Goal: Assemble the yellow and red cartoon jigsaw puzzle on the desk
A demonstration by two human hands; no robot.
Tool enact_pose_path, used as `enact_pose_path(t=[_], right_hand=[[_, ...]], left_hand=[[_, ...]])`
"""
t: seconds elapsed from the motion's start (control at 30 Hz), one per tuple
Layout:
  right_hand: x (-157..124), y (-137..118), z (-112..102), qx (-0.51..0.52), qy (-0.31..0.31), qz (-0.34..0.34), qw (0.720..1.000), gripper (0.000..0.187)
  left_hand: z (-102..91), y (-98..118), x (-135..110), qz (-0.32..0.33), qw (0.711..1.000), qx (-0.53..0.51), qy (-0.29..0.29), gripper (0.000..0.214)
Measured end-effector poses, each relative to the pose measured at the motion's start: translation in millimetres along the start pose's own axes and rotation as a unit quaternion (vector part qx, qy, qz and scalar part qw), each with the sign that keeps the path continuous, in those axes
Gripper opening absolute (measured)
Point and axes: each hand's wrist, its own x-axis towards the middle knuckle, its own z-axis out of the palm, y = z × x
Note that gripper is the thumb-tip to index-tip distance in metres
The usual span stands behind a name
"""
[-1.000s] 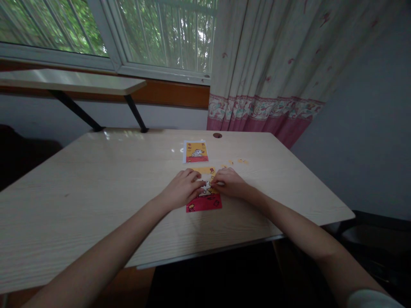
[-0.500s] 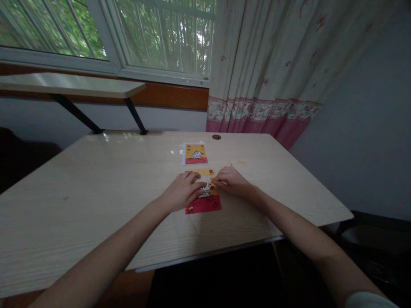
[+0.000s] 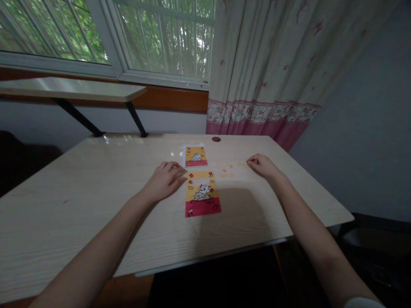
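Observation:
A jigsaw puzzle [image 3: 203,205] lies flat on the table, yellow above and red below, with white cartoon animals in its middle. My left hand [image 3: 165,179] rests at the puzzle's upper left edge, fingers stretched out and slightly apart. Right of the puzzle are several loose yellow puzzle pieces [image 3: 227,175]. My right hand [image 3: 262,164] is at the right end of these pieces, its thumb and fingers pinched together; whatever is between the fingertips is too small to make out. Behind the puzzle lies a smaller picture card [image 3: 196,156] with the same design and a white border.
The pale wooden table [image 3: 105,188] has a round cable hole [image 3: 216,139] at its back edge. A raised shelf [image 3: 80,90] on black legs stands at the back left. Behind the table hang a flowered curtain [image 3: 257,72] and a barred window.
My right hand has moved from the puzzle's right edge out to the loose pieces. My left hand has slid left off the puzzle, uncovering its picture.

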Motion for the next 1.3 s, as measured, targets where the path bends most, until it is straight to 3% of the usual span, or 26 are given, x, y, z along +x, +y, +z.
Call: enact_pose_path(t=[0.63, 0.93, 1.3], right_hand=[[2.0, -0.4, 9.4, 0.001, -0.037, -0.033, 0.999, 0.023], [0.8, 1.8, 6.7, -0.009, -0.064, -0.012, 0.998, 0.021], [0.6, 4.6, 6.7, -0.009, -0.055, 0.007, 0.998, 0.025]], left_hand=[[2.5, 3.0, -1.2, 0.012, 0.999, 0.008, -0.045, 0.035], [5.1, 2.4, -1.3, 0.015, 0.999, 0.0, -0.047, 0.034], [5.6, 4.6, -1.6, 0.014, 0.999, -0.017, -0.04, 0.035]])
